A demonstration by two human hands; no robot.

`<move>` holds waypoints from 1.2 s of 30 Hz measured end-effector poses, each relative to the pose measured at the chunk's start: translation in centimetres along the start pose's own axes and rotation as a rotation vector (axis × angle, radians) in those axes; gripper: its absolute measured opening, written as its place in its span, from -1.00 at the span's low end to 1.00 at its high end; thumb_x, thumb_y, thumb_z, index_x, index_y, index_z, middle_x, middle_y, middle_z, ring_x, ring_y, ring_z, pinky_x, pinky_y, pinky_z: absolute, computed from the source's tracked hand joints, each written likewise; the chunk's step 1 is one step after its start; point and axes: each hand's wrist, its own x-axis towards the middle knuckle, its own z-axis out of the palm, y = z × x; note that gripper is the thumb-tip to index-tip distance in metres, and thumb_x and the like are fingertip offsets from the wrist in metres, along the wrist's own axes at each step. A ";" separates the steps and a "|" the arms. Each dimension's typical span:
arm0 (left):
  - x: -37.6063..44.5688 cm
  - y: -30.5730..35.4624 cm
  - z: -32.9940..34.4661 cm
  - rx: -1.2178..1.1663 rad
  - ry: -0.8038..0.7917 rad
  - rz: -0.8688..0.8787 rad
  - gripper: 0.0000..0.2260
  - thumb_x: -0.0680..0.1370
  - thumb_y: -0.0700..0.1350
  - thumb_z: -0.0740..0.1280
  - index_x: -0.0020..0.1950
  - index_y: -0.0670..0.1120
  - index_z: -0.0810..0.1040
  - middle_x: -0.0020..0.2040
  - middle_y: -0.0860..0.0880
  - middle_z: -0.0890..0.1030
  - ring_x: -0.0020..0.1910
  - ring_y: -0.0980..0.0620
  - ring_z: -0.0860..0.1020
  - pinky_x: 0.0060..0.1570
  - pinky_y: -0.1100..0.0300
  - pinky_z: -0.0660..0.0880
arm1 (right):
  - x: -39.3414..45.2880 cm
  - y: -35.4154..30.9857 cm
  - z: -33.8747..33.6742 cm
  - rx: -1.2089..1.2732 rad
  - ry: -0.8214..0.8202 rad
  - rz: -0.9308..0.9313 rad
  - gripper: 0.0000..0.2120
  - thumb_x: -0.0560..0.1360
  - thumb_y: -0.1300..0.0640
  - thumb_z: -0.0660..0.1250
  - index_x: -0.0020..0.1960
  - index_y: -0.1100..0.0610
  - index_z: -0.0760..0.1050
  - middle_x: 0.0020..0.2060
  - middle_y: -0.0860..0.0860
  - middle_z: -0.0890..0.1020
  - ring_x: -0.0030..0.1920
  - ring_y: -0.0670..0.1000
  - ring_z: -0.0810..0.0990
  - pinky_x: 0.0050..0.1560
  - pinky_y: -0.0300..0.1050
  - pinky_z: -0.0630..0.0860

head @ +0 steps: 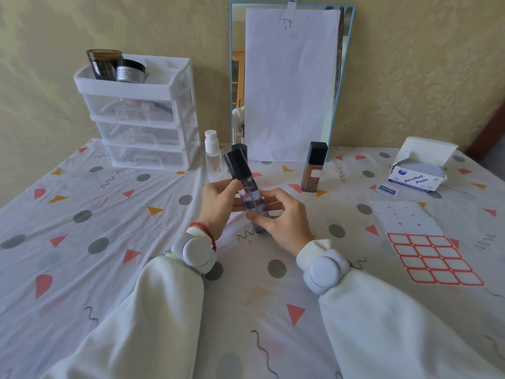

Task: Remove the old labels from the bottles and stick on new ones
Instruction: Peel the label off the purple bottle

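Observation:
A slim clear bottle [250, 195] with purple liquid and a black cap stands tilted at the table's middle, its base on the cloth. My left hand [221, 205] grips its upper part just below the cap. My right hand [284, 217] holds its lower part with thumb and fingertips. A red-edged label shows on the bottle near my left thumb. A sheet of red-bordered blank labels [429, 253] lies to the right, its upper rows peeled off. A brown bottle [313, 168] with a black cap and a red-edged label stands behind, and a small clear bottle [213, 154] with a white cap stands at left.
A white three-drawer organiser [142, 116] with dark jars on top stands at back left. A blue-framed mirror [289, 77] covered with white paper leans on the wall. An open box of alcohol pads [418, 173] and one loose sachet [388, 190] lie at right.

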 end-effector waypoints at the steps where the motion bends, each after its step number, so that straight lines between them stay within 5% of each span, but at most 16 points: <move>1: 0.0 -0.1 0.0 0.002 0.002 -0.004 -0.77 0.60 -0.10 0.23 -0.13 -0.02 0.66 -0.19 0.03 0.71 -0.17 0.00 0.69 -0.21 0.23 0.60 | 0.0 0.0 0.0 -0.002 0.000 0.001 -0.65 0.35 -0.06 0.53 0.07 -0.03 0.53 0.02 -0.08 0.66 -0.15 -0.25 0.53 -0.18 -0.45 0.37; 8: 0.1 -0.4 -0.1 -0.007 -0.001 -0.012 -0.79 0.60 -0.10 0.22 -0.12 -0.01 0.64 -0.15 0.00 0.70 -0.16 -0.01 0.69 -0.12 0.15 0.63 | -0.1 -0.3 -0.1 0.001 0.006 -0.006 -0.67 0.34 -0.05 0.54 0.00 -0.10 0.45 -0.08 -0.23 0.55 -0.17 -0.33 0.50 -0.21 -0.51 0.31; 13: 0.0 -0.1 0.0 -0.038 -0.006 0.000 -0.80 0.58 -0.05 0.26 -0.15 0.01 0.66 -0.21 0.07 0.71 -0.19 0.03 0.69 -0.27 0.31 0.57 | -0.1 -0.4 -0.2 0.020 -0.005 -0.007 -0.67 0.35 -0.04 0.54 0.01 -0.09 0.45 -0.06 -0.19 0.58 -0.15 -0.29 0.51 -0.18 -0.45 0.36; 20: 0.3 -0.3 -0.2 -0.032 -0.003 -0.034 -0.77 0.60 -0.11 0.22 -0.10 -0.09 0.65 -0.10 -0.08 0.70 -0.14 -0.05 0.69 -0.15 0.19 0.62 | 0.0 -0.4 -0.2 0.027 -0.017 0.007 -0.66 0.35 -0.04 0.54 0.01 -0.05 0.46 0.02 -0.05 0.65 -0.07 -0.11 0.57 -0.15 -0.37 0.44; 36: 0.3 -0.4 -0.3 0.003 0.001 -0.032 -0.79 0.59 -0.15 0.24 -0.10 -0.09 0.66 -0.17 -0.03 0.71 -0.17 -0.01 0.69 -0.19 0.21 0.63 | 0.0 -0.3 -0.1 0.019 -0.016 -0.009 -0.66 0.34 -0.06 0.54 0.00 -0.08 0.45 -0.09 -0.22 0.56 -0.15 -0.25 0.53 -0.19 -0.46 0.37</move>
